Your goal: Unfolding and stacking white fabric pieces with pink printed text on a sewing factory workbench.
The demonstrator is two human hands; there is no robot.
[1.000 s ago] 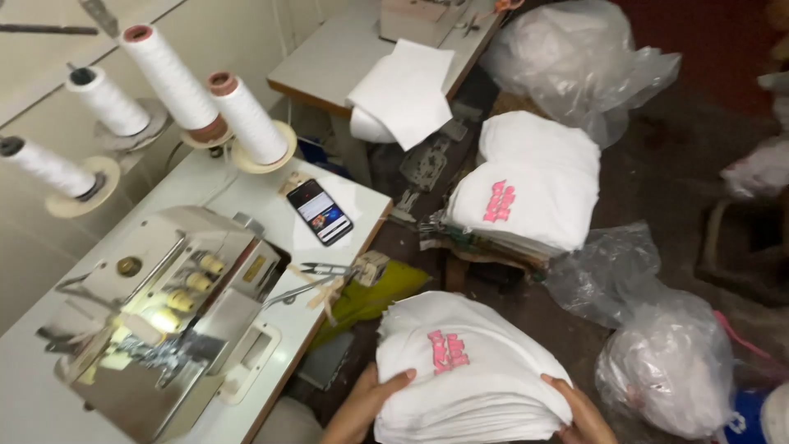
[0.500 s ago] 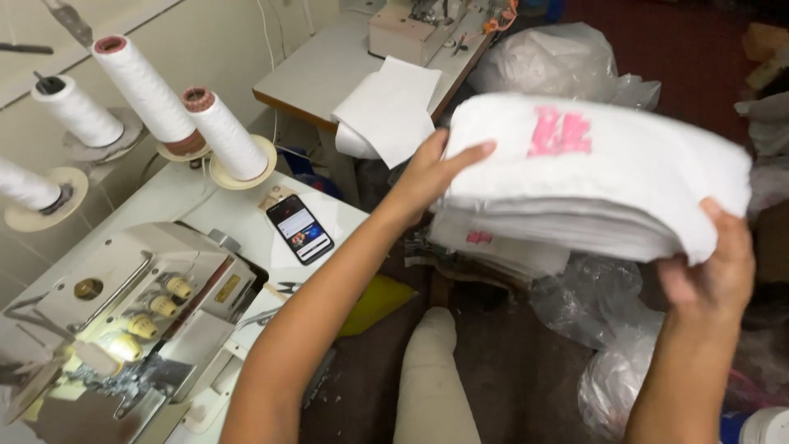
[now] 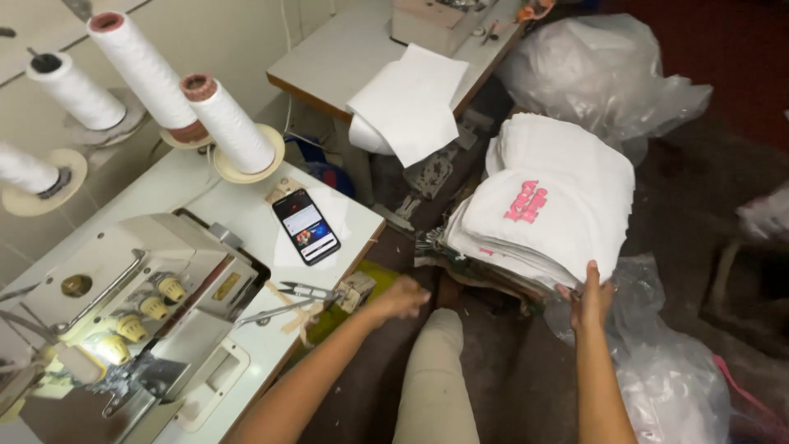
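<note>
A tall stack of folded white garments, the top one with a pink print, rests on a low pile to the right of the sewing table. My right hand presses against the stack's near lower edge, fingers pointing up. My left hand hovers apart from the stack near the table's corner, fingers curled with nothing in them. My knee in light trousers sits between my two arms.
An overlock sewing machine and white thread cones stand on the white table at left, with a phone and thread snips. A second table holds white fabric. Plastic bags lie around the stack.
The stack went from my lap, up through the air, and now sits on the pile at right. My left hand has let go and pulled back toward the table.
</note>
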